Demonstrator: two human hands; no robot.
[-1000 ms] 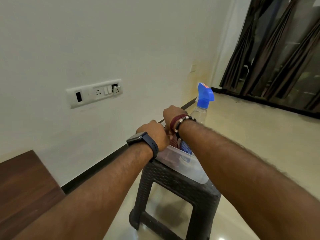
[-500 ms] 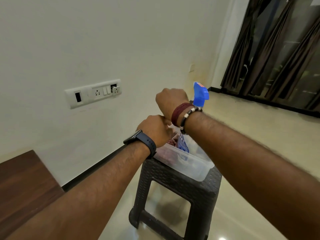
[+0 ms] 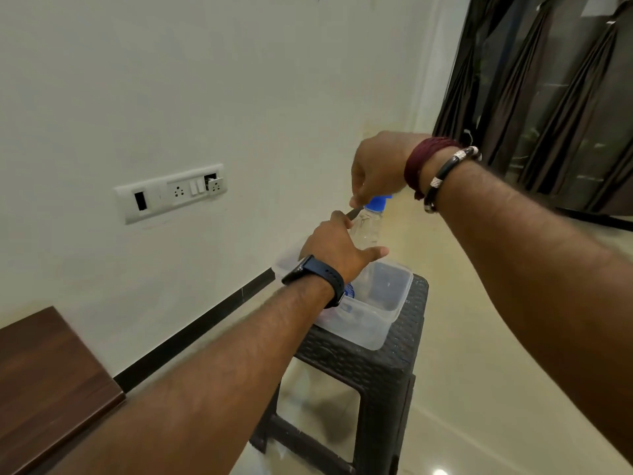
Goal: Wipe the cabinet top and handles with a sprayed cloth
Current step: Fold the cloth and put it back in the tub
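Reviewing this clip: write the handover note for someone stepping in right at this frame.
Right hand grips the blue trigger head of the spray bottle, above the clear plastic tub on the dark stool.
Left hand is at the bottle's body; whether its fingers close on it cannot be told.
No cloth is clearly in view.
The wooden cabinet top sits at lower left.
Done: bottle picked up. Left: get the cloth, spray it, wipe the top and handles.

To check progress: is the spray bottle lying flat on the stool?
No, the spray bottle stands upright, gripped by both hands above the plastic container.
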